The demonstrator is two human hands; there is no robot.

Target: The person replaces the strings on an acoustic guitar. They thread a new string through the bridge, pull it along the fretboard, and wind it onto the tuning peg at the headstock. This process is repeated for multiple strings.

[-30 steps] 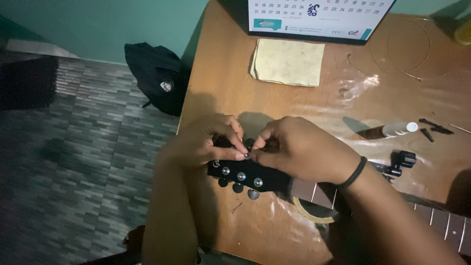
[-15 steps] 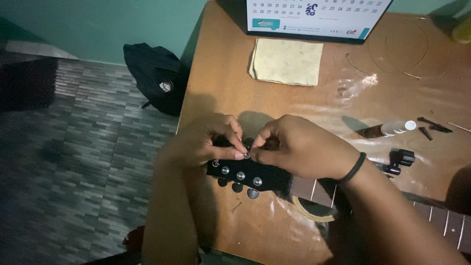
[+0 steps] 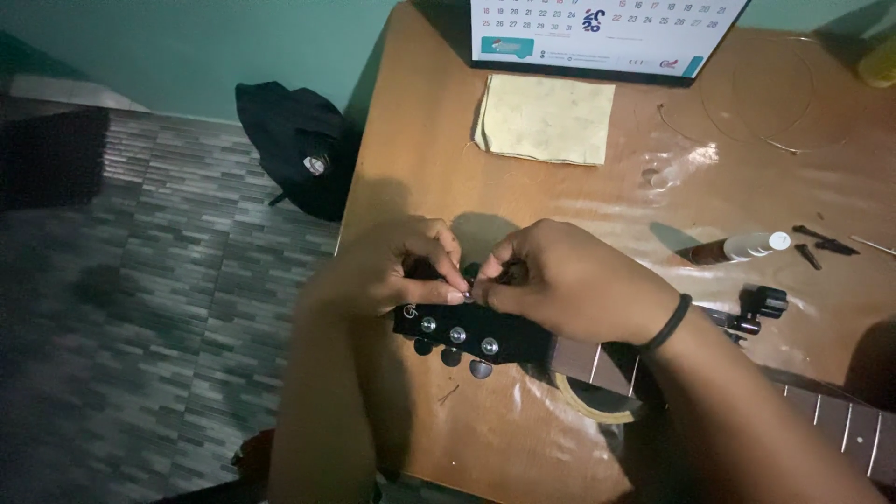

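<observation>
both hands, left hand and right hand, pinch together at a tuning post on the guitar head directly beneath (neck runs off rightward); what they pinch is hidden.

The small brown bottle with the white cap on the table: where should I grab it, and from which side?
Probably by the brown body of the small bottle, coming down from above with fingers across its width. It lies on its side on the table, cap toward the right, so the long round body offers the widest hold. Both the left hand and right hand are at the guitar headstock.
</observation>
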